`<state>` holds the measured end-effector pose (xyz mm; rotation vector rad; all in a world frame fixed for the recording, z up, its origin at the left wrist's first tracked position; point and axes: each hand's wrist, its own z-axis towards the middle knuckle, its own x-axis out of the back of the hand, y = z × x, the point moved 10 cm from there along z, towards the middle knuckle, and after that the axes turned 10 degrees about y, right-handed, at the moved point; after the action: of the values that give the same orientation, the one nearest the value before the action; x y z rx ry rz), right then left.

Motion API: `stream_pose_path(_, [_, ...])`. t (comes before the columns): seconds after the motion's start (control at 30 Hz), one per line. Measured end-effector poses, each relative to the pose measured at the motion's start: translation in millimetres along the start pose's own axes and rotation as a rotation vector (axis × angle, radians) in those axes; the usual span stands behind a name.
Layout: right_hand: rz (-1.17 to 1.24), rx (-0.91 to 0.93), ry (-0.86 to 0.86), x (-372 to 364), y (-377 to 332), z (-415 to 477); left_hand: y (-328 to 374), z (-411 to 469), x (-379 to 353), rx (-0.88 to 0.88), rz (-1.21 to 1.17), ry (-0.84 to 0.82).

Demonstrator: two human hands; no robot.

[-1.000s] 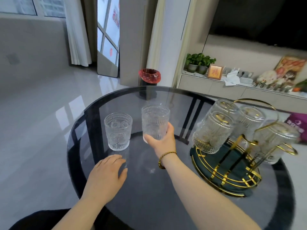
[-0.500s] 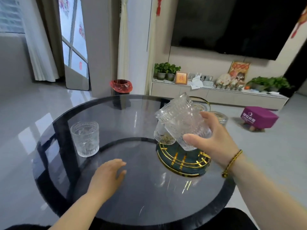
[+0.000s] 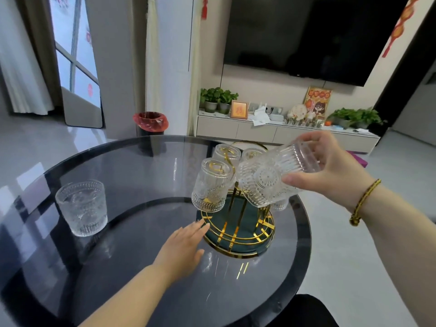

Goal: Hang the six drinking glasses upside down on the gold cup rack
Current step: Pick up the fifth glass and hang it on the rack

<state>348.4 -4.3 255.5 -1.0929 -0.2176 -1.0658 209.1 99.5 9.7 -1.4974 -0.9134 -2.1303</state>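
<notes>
Our right hand [image 3: 330, 171] clamps the tilted glass [image 3: 271, 178] by its ribbed wall; rigid, fragile, probably slippery. Our left hand [image 3: 181, 249] rests open near the gold rack [image 3: 238, 237].

Right hand [image 3: 330, 171] gripping tilted glass [image 3: 271, 180] above gold cup rack [image 3: 236, 232]; left hand [image 3: 184, 246] flat beside rack base; upright glass [image 3: 81, 207] far left.
</notes>
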Motion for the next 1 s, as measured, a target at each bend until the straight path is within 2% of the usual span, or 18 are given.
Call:
stream_pose_path(0.57, [-0.180,0.051,-0.182,-71.2,10.0,22.0,-9.4,-6.7,-9.8,0.004,-0.063,0.037])
stream_pose_path(1.0, [-0.203,-0.028,-0.258,-109.1,35.6,12.0,-12.4,-5.4,-9.5,-0.001,-0.103,0.075])
